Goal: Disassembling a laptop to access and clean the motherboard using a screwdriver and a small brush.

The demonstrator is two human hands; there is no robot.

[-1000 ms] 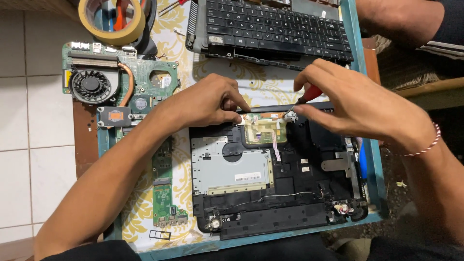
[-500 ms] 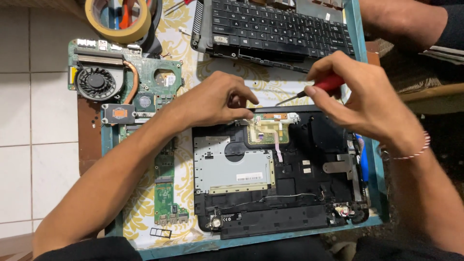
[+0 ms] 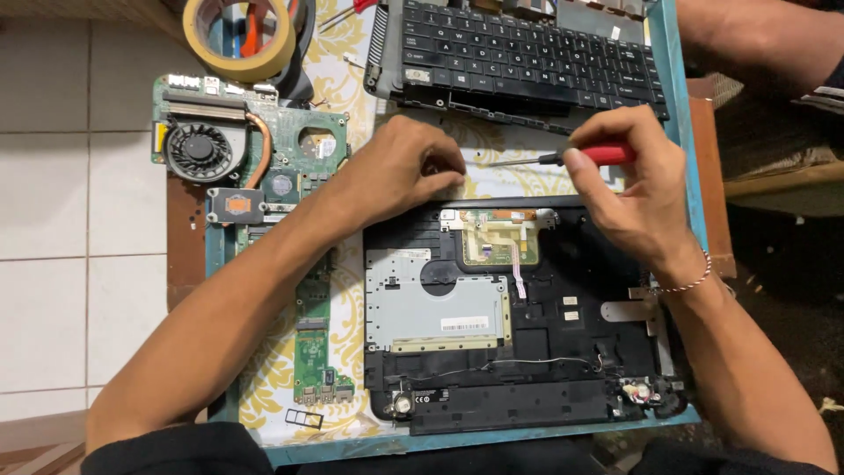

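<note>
Bare forearms, dark clothing
Left hand (image 3: 406, 169) without jewellery; right hand (image 3: 635, 189) has thin beaded bracelet (image 3: 690, 280) at wrist; black sleeves (image 3: 176, 449) near edge.

Left hand (image 3: 404, 171) palm down, fingers curled; right hand (image 3: 637, 189) raised, grip closed, wrist bent

A small white rectangular barcode label (image 3: 464, 325) is seen on the grey metal plate (image 3: 435, 303) of the opened laptop base, below both hands, nearer the left.

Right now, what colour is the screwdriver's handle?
Red, on the slim metal-shafted screwdriver in the right hand; head view.
</note>
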